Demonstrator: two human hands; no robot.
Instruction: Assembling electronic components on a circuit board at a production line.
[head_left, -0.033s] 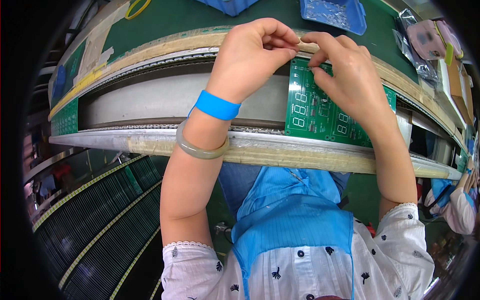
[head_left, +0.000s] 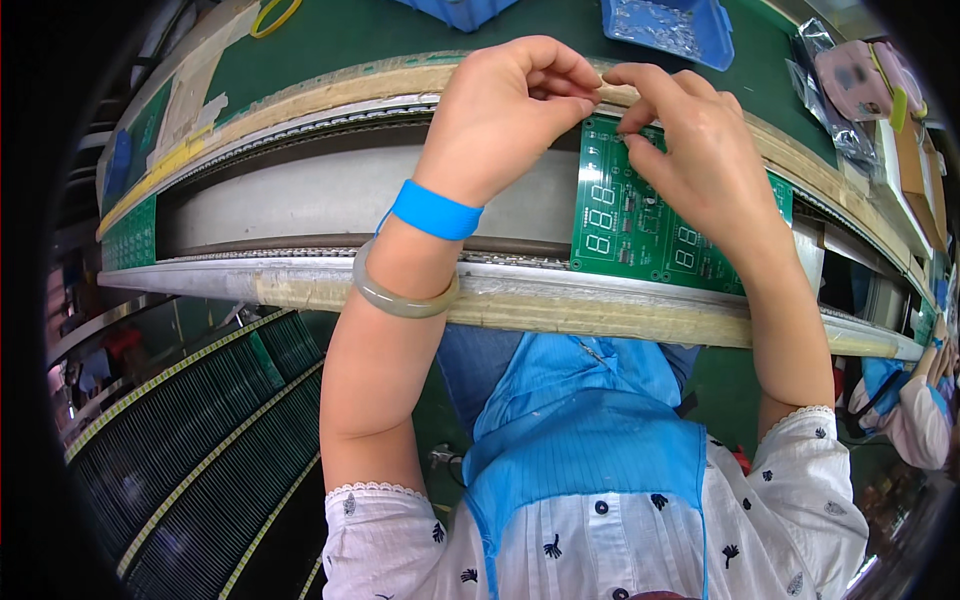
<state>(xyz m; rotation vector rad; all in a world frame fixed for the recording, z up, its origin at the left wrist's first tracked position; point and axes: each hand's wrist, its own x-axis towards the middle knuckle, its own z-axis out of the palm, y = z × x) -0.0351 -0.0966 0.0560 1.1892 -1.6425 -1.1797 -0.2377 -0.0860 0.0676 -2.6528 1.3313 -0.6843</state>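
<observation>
A green circuit board [head_left: 622, 225] with white digit-shaped outlines lies across the rails of the conveyor, below my hands. Over its far edge my left hand [head_left: 505, 115] is closed, thumb and index finger pinched together; whatever is between them is too small to name. My right hand [head_left: 700, 150] hovers above the same board, its index fingertip close to the left fingertips. The thumb and another finger of that hand come together near the board's upper part, around something tiny that I cannot make out. Part of the board is hidden under this hand.
Beyond the rail, a blue tray [head_left: 668, 30] holds many small clear parts, beside another blue bin [head_left: 455, 10]. A pink pouch [head_left: 855, 80] lies at the far right. Another board [head_left: 132, 238] sits at the conveyor's left end. Racks of boards [head_left: 190, 450] stand lower left.
</observation>
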